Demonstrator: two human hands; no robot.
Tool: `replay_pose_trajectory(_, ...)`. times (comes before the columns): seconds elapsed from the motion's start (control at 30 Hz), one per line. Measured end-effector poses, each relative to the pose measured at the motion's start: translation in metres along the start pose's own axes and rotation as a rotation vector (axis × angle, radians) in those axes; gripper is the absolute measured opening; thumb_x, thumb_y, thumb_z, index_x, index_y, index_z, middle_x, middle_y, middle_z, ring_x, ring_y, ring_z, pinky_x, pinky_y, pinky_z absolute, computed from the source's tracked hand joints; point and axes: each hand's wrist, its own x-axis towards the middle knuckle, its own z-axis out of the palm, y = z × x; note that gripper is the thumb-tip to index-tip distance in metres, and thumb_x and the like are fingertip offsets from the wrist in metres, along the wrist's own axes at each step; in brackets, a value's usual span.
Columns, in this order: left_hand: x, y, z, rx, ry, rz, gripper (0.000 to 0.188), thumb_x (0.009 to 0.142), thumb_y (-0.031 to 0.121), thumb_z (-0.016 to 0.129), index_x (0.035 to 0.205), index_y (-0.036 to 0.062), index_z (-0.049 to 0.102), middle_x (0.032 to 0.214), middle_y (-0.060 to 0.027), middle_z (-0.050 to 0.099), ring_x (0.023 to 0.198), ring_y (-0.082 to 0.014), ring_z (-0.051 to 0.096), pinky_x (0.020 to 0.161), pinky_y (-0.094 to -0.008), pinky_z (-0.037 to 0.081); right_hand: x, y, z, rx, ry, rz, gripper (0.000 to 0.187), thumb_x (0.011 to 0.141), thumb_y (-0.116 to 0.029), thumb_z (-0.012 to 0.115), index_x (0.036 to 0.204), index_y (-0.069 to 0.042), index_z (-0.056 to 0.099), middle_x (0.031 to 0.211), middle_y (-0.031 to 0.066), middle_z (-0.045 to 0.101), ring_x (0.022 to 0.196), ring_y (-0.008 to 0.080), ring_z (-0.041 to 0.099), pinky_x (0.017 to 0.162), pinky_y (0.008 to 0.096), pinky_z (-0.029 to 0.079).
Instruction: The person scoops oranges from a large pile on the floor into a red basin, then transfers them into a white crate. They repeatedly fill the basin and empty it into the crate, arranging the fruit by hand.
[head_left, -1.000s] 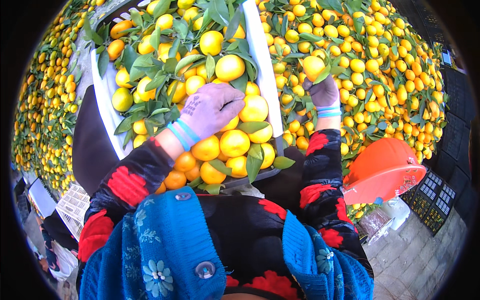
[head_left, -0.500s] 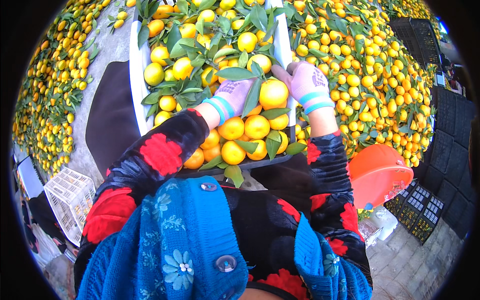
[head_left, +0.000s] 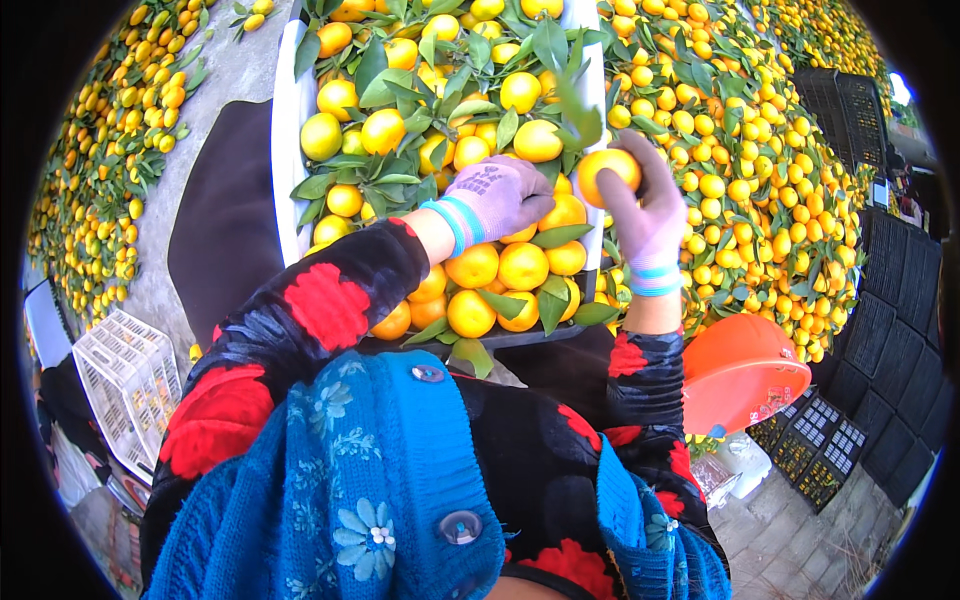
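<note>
In my right hand, gloved in pale purple with dark fingertips, thumb and fingers grip a mandarin at the right edge of the crate. A motion-smeared green leaf shows just above that fruit; whether it is joined to it I cannot tell. My left hand, in a matching glove, rests over the fruit in the middle of the crate with its fingers curled together. What lies under those fingers is hidden. Mandarins with leaves fill the crate, its near end holding a fairly tidy layer.
Loose mandarins with leaves form a big heap on the right, and more lie on the left. An orange-red plastic basin stands by my right forearm. White and black crates sit at either side.
My right hand has closed round a mandarin and holds it at the crate's right edge. My left hand has shifted right, its fingers now curled. The large mandarin between the hands has left its former spot.
</note>
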Motion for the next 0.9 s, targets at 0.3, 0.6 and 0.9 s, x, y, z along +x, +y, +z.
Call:
replay_pose_trajectory(0.3,0.003,0.003,-0.005,0.039,-0.040,-0.024,0.022,0.085,0.024,0.059,0.083,0.0034,0.066,0.082,-0.0172,0.064,0.078,-0.0363,0.062,0.070,-0.0438,0.049,0.021,0.029,0.037,-0.720,-0.149,-0.590,0.043,0.083,-0.029,0.059,0.121,-0.009,0.059,0.125,0.0094,0.058,0.118,0.0318,0.051,0.099,0.0535,0.036)
replay_pose_trajectory(0.6,0.001,0.007,-0.016,0.002,-0.034,-0.102,0.020,0.085,0.023,0.059,0.088,0.0054,0.068,0.086,-0.0141,0.065,0.081,-0.0328,0.062,0.075,-0.0418,0.049,0.019,0.042,0.039,-0.917,0.027,-0.541,0.049,0.084,-0.037,0.058,0.125,-0.011,0.055,0.130,0.0092,0.054,0.122,0.0374,0.046,0.100,0.0601,0.030)
replay_pose_trajectory(0.9,0.044,0.012,-0.048,0.407,-0.184,-0.103,0.050,0.076,0.005,0.062,0.124,0.0142,0.058,0.129,-0.0095,0.054,0.111,-0.0320,0.059,0.093,-0.0396,0.048,0.016,0.043,0.044,-0.940,0.012,-0.458,0.087,0.065,-0.050,0.073,0.135,-0.006,0.044,0.135,0.0141,0.048,0.125,0.0356,0.045,0.103,0.0596,0.028)
